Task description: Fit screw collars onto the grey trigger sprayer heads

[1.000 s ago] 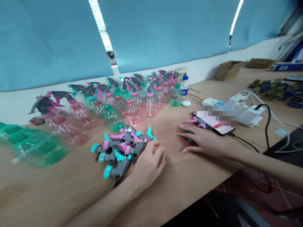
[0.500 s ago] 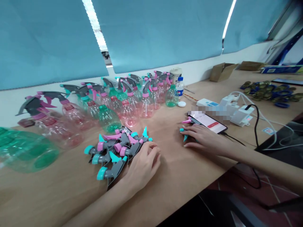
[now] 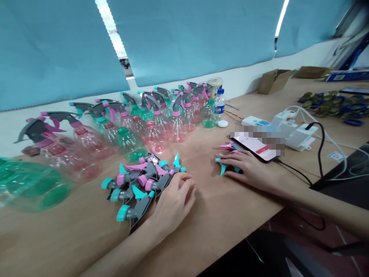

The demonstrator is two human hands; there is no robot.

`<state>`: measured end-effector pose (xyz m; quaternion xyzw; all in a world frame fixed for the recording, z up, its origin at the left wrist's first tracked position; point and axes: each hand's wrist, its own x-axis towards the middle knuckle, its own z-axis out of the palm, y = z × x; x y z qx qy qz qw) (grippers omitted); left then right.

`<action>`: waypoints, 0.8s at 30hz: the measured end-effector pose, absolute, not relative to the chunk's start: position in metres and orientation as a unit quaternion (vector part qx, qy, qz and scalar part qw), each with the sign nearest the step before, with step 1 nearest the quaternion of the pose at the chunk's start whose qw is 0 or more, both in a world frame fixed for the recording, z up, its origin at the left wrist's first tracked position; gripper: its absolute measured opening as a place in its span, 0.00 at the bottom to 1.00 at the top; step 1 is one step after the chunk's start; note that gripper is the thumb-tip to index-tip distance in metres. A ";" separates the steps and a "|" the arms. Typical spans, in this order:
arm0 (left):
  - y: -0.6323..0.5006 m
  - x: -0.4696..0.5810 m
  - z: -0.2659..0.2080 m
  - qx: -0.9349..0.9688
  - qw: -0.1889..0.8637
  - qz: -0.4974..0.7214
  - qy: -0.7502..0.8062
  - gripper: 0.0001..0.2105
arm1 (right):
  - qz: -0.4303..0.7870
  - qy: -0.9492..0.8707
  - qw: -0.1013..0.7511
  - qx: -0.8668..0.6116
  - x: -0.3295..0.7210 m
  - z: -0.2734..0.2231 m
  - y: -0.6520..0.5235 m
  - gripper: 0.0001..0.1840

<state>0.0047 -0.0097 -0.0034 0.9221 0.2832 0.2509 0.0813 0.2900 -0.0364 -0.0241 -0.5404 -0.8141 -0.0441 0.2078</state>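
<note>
My left hand [image 3: 176,198] rests on the table against the right side of a pile of grey spray trigger heads [image 3: 141,204] with pink and turquoise collars. Its fingers are loosely curled and a little apart, with nothing seen in them. My right hand [image 3: 249,169] lies over a grey and turquoise spray head [image 3: 227,165], fingers above it and thumb at its near side. Under the same hand, a pink-trigger spray head [image 3: 230,146] shows beside the phone. Behind the pile stand pink bottles [image 3: 155,138] and a green bottle [image 3: 131,145] without spray heads.
Several bottles with spray heads [image 3: 176,123] stand along the wall. A large green bottle [image 3: 31,184] lies at left. On the right are a phone [image 3: 253,146], a power strip with chargers [image 3: 296,134] and cables. Farther back are a cardboard box [image 3: 273,81] and a blue-capped bottle [image 3: 220,102].
My right hand has shifted slightly left, away from the phone, and the turquoise spray head under it has moved along. My left hand stays in place. The view has turned slightly.
</note>
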 end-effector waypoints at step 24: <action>-0.007 0.004 0.003 0.870 0.132 0.322 0.348 0.08 | 0.042 -0.851 0.263 -0.453 0.197 0.007 0.002 0.14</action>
